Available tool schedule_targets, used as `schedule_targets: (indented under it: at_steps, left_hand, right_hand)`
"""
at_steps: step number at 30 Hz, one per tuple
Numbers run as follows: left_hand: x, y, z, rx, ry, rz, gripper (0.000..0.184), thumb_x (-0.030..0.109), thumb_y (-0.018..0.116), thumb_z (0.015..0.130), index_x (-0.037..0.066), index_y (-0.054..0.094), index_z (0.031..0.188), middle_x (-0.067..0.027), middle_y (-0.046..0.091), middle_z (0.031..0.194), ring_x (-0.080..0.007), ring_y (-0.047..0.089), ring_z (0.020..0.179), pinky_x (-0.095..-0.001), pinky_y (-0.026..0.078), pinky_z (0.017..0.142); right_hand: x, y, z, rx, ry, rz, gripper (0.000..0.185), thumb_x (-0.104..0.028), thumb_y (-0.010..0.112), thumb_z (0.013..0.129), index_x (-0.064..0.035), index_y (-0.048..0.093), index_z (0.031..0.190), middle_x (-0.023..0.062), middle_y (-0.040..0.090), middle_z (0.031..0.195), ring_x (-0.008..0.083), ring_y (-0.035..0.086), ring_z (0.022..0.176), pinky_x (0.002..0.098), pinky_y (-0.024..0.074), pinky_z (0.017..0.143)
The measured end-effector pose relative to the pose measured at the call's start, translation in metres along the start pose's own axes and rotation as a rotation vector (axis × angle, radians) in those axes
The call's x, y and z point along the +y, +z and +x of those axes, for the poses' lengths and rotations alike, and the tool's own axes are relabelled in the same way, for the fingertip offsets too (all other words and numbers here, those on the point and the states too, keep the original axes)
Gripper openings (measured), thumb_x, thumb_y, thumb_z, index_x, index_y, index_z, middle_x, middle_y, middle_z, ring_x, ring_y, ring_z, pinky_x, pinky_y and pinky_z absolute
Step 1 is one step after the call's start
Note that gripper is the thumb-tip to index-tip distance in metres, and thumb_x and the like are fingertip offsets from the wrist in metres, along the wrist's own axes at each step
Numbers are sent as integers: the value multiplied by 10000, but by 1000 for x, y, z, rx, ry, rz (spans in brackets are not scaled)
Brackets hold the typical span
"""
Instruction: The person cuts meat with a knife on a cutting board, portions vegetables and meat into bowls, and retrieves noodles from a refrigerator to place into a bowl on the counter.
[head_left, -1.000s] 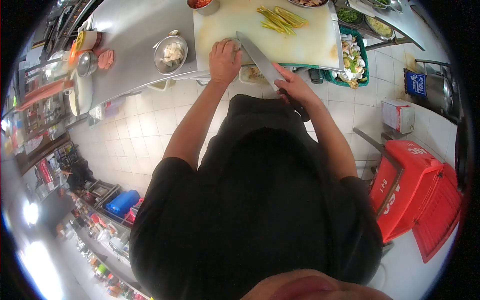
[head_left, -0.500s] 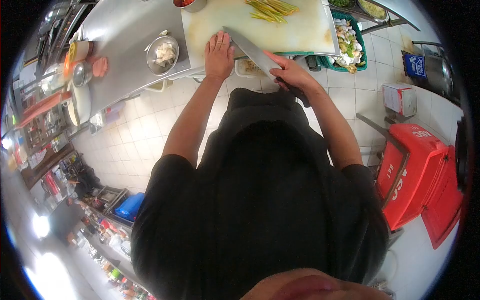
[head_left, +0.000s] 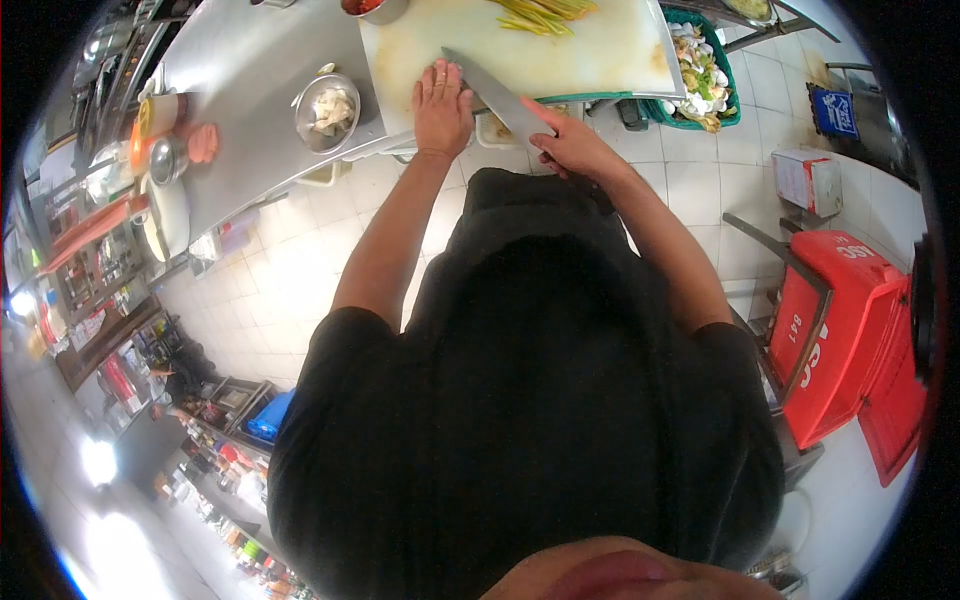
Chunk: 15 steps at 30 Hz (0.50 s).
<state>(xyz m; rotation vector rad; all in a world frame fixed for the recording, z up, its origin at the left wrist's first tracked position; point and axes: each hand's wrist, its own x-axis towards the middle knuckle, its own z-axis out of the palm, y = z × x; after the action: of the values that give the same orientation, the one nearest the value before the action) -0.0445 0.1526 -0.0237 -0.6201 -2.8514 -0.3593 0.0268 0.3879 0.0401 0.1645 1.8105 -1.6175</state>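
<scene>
My right hand point(head_left: 580, 146) is closed around the handle of a large kitchen knife point(head_left: 497, 100). The blade points away to the left across the near edge of the white cutting board point(head_left: 600, 62). Just left of the blade, my left hand point(head_left: 443, 112) lies with outstretched fingers on the board's near-left part, fingertips close to the knife tip. Anything under those fingertips is too small to make out. Long pale-green cut stalks point(head_left: 540, 14) lie toward the far side of the board.
On the steel counter point(head_left: 270, 60), a metal bowl point(head_left: 326, 113) of pale pieces stands left of the board, and a metal pot point(head_left: 376, 10) of red food behind. A green basket point(head_left: 738, 75) of scraps is at right. A red box point(head_left: 830, 330) stands lower right.
The view has shifted slightly, and the stalks sit nearer the top edge. Both hands stay almost in place, with the knife at nearly the same angle.
</scene>
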Motion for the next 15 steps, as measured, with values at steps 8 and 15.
schedule_targets:
  at_steps: [8,15]
  left_hand:
    - [-1,1,-1,-6,-18,-45,520,296,429,935,7,411,1366,-169,363,1457,-361,307,1334,-477,184,1121]
    - [-3,-3,3,44,-3,-86,465,276,479,909,16,499,1294,-173,417,1414,-359,345,1306,-475,234,1095]
  right_hand:
    - [8,-5,-24,-54,-37,-4,661,-60,518,886,-311,311,1461,76,603,852,129,539,591,275,478,507]
    - [-9,-19,-70,-14,32,-164,628,-43,475,888,-314,363,1444,13,538,761,73,453,581,213,391,482]
